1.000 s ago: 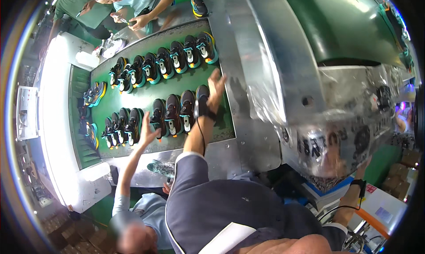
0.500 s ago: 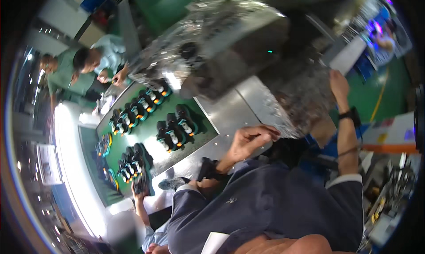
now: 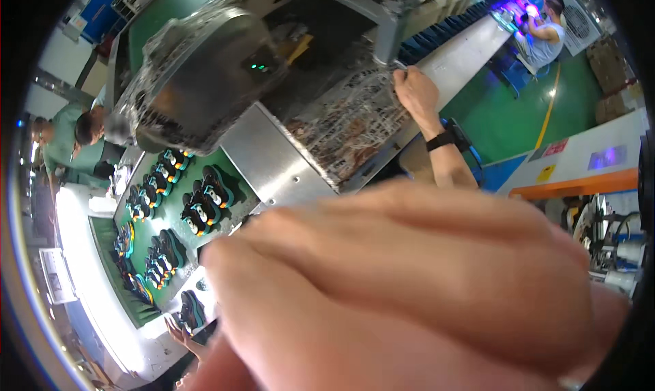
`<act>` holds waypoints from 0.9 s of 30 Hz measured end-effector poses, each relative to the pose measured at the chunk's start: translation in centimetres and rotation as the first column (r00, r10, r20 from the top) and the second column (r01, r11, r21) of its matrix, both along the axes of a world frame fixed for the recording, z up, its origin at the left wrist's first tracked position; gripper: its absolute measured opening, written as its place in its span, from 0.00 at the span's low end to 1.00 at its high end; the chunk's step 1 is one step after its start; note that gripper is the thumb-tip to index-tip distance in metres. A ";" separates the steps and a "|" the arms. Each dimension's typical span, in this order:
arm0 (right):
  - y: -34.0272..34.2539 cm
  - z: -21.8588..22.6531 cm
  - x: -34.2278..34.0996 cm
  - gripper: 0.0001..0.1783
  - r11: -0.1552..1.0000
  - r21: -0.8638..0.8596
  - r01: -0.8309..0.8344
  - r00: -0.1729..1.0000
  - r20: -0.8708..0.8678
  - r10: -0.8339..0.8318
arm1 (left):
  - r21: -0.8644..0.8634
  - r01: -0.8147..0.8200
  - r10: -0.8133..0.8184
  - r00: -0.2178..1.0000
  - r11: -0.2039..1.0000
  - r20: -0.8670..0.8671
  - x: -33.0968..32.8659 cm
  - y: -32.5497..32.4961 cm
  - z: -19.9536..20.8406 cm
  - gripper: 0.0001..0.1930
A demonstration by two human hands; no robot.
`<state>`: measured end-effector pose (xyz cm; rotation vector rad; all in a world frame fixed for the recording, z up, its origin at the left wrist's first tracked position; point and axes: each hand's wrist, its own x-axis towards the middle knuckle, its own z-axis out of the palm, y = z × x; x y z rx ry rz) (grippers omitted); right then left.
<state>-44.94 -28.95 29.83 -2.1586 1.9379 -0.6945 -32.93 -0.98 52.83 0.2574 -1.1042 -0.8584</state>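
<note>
My left hand (image 3: 409, 289) is raised very close to the camera and fills the lower middle, blurred. Its fingers cannot be made out clearly, nor whether it holds anything. My right hand (image 3: 417, 96), with a black band on the wrist, is closed at the far right edge of a dark, shiny, crinkled film (image 3: 355, 122), beside a metal post (image 3: 390, 33). The film lies over the flat bed at the mouth of a machine. To its left stands a rounded, foil-wrapped metal housing (image 3: 205, 77) with small green lights.
A bare metal plate (image 3: 273, 159) adjoins the film. Black sports shoes (image 3: 198, 207) stand in groups on a green surface at left. Another person's hand (image 3: 179, 333) is by a shoe (image 3: 192, 309). People work at far left and far right (image 3: 546, 40). An orange-edged panel (image 3: 573, 179) stands at right.
My left hand has left the film's near corner and come up close to the camera. My right hand stays at the film's edge. The view has shifted, and the film now looks flatter.
</note>
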 end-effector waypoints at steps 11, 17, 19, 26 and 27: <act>0.6 -1.4 -0.4 0.21 0.969 -0.226 -0.102 0.993 -0.080 0.086 | 0.006 0.046 -0.045 0.997 0.999 -0.067 -8.2 -0.9 -0.1 0.16; -0.2 -2.0 -0.7 0.21 0.963 -0.244 -0.112 0.993 -0.063 0.099 | -0.232 0.280 -0.306 0.949 0.931 -0.081 -10.2 -3.7 -1.6 0.19; -0.5 -2.3 -0.6 0.21 0.963 -0.241 -0.118 0.992 -0.072 0.104 | -0.255 0.305 -0.332 0.941 0.917 -0.069 -10.5 -4.0 -1.9 0.20; -0.8 -2.4 -0.8 0.21 0.942 -0.311 -0.126 0.992 -0.060 0.112 | -0.306 0.362 -0.393 0.919 0.880 -0.044 -10.6 -4.5 -2.6 0.23; -0.6 -2.2 -1.1 0.21 0.943 -0.311 -0.121 0.992 -0.062 0.107 | -0.311 0.374 -0.405 0.913 0.874 -0.040 -10.6 -4.7 -2.7 0.24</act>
